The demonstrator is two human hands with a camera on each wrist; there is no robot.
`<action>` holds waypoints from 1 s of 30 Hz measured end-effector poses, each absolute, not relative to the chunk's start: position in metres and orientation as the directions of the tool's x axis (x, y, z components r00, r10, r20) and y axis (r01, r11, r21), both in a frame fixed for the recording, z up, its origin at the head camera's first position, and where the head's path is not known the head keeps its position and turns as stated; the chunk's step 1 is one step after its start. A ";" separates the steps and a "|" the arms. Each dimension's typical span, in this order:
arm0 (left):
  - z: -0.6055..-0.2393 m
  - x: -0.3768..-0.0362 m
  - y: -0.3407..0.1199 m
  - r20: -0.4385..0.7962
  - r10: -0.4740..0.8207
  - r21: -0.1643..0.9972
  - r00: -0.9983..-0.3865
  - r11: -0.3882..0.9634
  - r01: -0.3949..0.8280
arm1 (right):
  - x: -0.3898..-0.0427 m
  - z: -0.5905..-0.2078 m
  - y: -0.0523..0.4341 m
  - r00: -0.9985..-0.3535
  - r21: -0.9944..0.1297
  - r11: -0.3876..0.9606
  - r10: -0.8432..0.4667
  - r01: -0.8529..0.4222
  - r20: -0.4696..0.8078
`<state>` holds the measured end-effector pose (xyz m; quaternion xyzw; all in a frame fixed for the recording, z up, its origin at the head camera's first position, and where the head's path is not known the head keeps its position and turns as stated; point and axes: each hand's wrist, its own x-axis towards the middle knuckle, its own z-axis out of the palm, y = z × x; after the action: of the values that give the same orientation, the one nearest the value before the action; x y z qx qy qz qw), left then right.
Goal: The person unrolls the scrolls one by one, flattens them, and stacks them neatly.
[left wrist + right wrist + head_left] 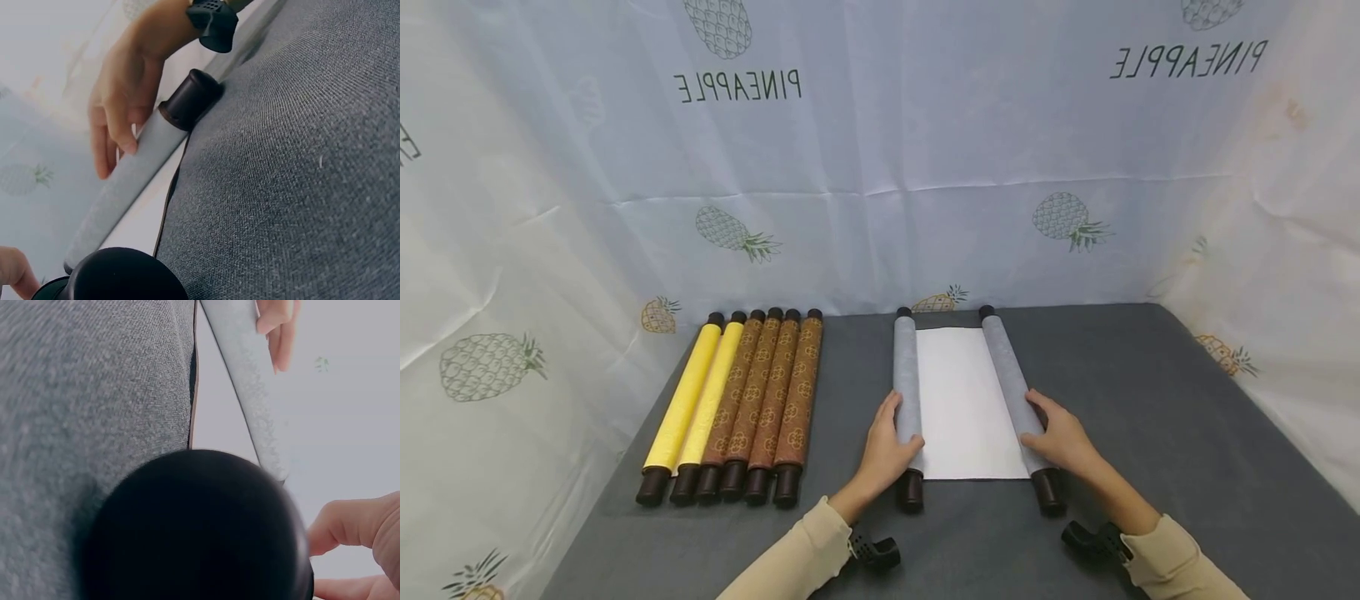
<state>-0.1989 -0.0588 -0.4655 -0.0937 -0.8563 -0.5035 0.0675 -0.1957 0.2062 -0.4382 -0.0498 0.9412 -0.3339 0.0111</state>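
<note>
Likely risk: left hand [886,454] and right hand [1060,440], fingers curled over the scroll's [964,403] two rolls, push unevenly, skewing or creasing the white sheet.

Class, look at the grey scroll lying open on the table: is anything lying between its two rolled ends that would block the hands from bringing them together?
Nothing visible does. Between the left roll and the right roll lies only the scroll's own white sheet, flat and bare. The left hand and right hand each rest directly on a roll.
</note>
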 end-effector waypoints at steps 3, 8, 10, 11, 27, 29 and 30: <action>-0.466 -0.199 -0.059 0.213 0.096 0.854 -0.972 0.465 0.233 | -0.195 -0.440 0.207 -0.994 -0.636 0.765 -0.106 -0.101 0.030; -0.467 -0.200 -0.060 0.223 0.094 0.860 -0.970 0.450 0.241 | -0.194 -0.442 0.208 -0.991 -0.637 0.759 -0.116 -0.132 0.068; -0.466 -0.200 -0.060 0.224 0.094 0.861 -0.970 0.447 0.242 | -0.195 -0.442 0.208 -0.990 -0.636 0.759 -0.118 -0.139 0.075; -0.466 -0.200 -0.061 0.225 0.095 0.863 -0.970 0.442 0.244 | -0.195 -0.442 0.209 -0.990 -0.636 0.759 -0.118 -0.139 0.075; -0.470 -0.200 -0.065 0.178 0.069 0.868 -0.982 0.459 0.190 | -0.195 -0.440 0.209 -0.994 -0.603 0.791 -0.109 -0.100 0.022; -0.471 -0.200 -0.066 0.181 0.064 0.865 -0.981 0.465 0.190 | -0.195 -0.440 0.210 -0.994 -0.598 0.797 -0.106 -0.090 0.009; -0.470 -0.200 -0.066 0.182 0.062 0.865 -0.981 0.465 0.189 | -0.195 -0.440 0.210 -0.995 -0.595 0.799 -0.104 -0.086 0.004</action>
<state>-0.2004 -0.0663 -0.4704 -0.0736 -0.8536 -0.5119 0.0624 -0.1951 0.2103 -0.4403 -0.0500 0.9484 -0.3127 0.0144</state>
